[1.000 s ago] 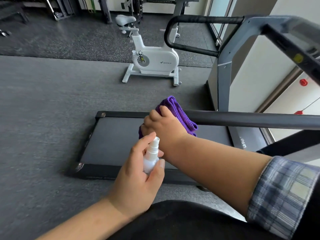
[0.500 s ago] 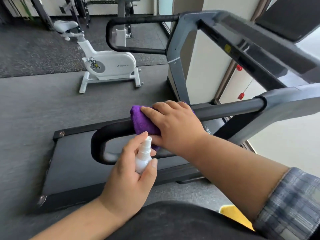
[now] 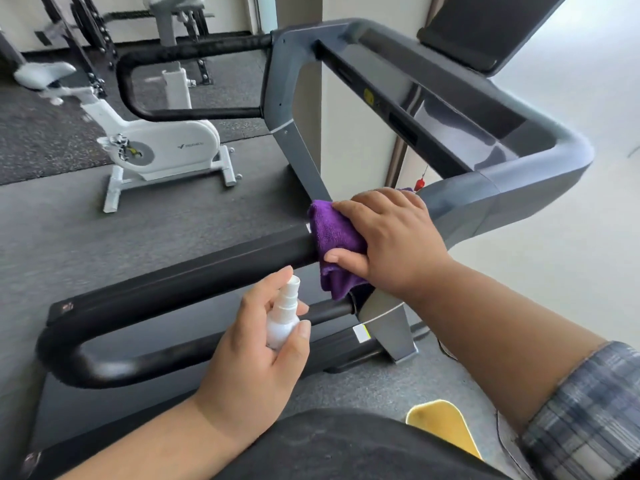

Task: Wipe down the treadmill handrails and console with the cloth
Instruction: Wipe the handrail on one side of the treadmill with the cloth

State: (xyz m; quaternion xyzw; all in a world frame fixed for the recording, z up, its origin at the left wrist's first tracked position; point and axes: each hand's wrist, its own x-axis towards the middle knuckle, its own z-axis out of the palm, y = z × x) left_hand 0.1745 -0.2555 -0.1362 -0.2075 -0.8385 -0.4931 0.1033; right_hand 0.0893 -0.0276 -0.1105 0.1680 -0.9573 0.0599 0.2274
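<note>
Right hand (image 3: 388,240) wraps the purple cloth (image 3: 332,233) around the near handrail (image 3: 207,271) by the grey upright; bare rail leftward. Left hand (image 3: 256,362) grips the spray bottle (image 3: 284,323) upright.

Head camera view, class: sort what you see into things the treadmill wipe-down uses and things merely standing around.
Part of the job:
purple cloth, pressed by the right hand on the near handrail
white spray bottle in the left hand
far handrail
console

Just standing around:
white exercise bike
weight rack
</note>
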